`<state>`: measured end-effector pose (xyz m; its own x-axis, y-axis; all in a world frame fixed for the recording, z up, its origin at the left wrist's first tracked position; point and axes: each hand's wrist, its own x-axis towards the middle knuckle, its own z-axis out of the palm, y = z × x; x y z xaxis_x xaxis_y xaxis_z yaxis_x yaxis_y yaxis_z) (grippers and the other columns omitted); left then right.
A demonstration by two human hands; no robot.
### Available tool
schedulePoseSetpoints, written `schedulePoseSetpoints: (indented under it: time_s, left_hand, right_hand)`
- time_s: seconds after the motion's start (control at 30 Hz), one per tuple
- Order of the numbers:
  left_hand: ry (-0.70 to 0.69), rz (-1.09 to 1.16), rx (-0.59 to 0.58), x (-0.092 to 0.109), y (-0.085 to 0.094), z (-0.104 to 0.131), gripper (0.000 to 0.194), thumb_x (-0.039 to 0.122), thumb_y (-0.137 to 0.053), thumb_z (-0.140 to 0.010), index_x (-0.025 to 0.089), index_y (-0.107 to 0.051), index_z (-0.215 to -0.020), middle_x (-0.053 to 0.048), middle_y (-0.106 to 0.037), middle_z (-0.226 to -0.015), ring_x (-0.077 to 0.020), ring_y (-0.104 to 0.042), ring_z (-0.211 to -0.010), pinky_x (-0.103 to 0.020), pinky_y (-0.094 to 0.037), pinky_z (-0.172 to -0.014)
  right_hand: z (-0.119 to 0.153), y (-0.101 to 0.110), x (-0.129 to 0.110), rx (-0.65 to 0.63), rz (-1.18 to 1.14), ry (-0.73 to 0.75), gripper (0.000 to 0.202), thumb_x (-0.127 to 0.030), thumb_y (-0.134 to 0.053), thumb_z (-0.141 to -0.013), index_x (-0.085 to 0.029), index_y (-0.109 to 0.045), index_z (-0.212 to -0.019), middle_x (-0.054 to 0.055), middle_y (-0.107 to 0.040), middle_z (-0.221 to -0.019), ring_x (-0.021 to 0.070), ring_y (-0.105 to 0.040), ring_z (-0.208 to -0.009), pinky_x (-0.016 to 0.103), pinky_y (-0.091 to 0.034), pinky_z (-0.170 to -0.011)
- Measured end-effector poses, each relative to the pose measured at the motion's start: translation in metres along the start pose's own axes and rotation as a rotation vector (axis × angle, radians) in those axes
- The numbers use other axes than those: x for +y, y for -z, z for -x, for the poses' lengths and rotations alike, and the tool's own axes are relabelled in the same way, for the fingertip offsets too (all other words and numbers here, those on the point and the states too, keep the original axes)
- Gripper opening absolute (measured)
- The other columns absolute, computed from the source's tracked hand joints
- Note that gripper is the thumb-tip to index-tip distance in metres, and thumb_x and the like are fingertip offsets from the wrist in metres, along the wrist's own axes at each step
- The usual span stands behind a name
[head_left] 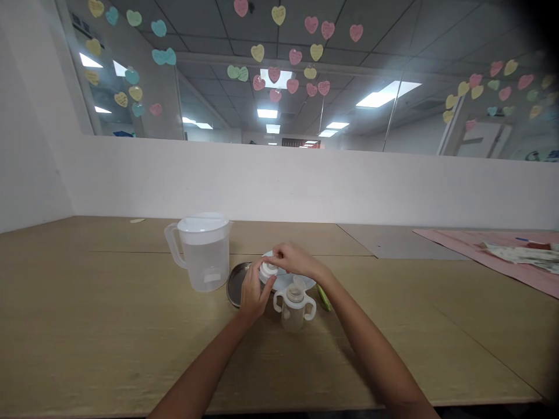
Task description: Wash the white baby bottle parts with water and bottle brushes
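Thumb and fingers of the left hand gripped a white bottle cap from the side in the head view, while the right hand, fingers curled in, pinched at its top; what lay between those fingertips was too small to tell. Both hands were raised over the middle of the wooden table. Nearer its front edge than the cap, a two-handled baby bottle stood upright, its mouth uncovered, between the forearms.

A pale plate lay behind the bottle, partly blocked by the right hand and the cap. The left hand hid part of a round metal dish, just beside the plate. A slim green item lay by the plate's right rim, partly behind the right forearm.

To the left of the dish, apart from the hands, stood a lidded clear pitcher, handle toward the table's left edge. A small flat piece lay near the far left corner. Along the far edge toward the right was a grey sheet; by the right edge, a pink cloth carried a blue pen and a crumpled patterned item.
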<state>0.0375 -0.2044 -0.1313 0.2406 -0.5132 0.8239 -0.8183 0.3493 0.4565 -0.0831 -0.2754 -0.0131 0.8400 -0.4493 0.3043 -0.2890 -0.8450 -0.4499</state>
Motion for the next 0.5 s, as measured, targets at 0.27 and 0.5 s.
schedulePoseSetpoints:
  time_s: [0.27,0.5]
  left_hand:
    - [-0.018,-0.197,0.099,-0.005,0.007,-0.012,0.057,0.039,-0.048,-0.079,0.013,-0.03,-0.127,-0.015,-0.04,-0.126,-0.0231,-0.036,-0.119,-0.038,-0.032,-0.096]
    - [-0.081,-0.206,0.01,-0.007,0.009,-0.012,0.035,0.033,-0.041,-0.084,0.018,-0.045,-0.115,-0.008,-0.056,-0.109,-0.0181,-0.05,-0.102,-0.031,-0.04,-0.086]
  right_hand:
    - [-0.001,0.005,0.014,0.093,0.284,0.08,0.009,-0.022,-0.059,-0.072,-0.015,-0.057,-0.077,0.005,-0.06,-0.078,0.0135,-0.051,-0.071,0.022,-0.032,-0.061]
    - [-0.004,-0.003,0.012,0.049,-0.07,0.127,0.011,-0.025,-0.056,-0.074,-0.015,-0.054,-0.07,0.002,-0.06,-0.069,0.0118,-0.055,-0.063,0.022,-0.038,-0.057]
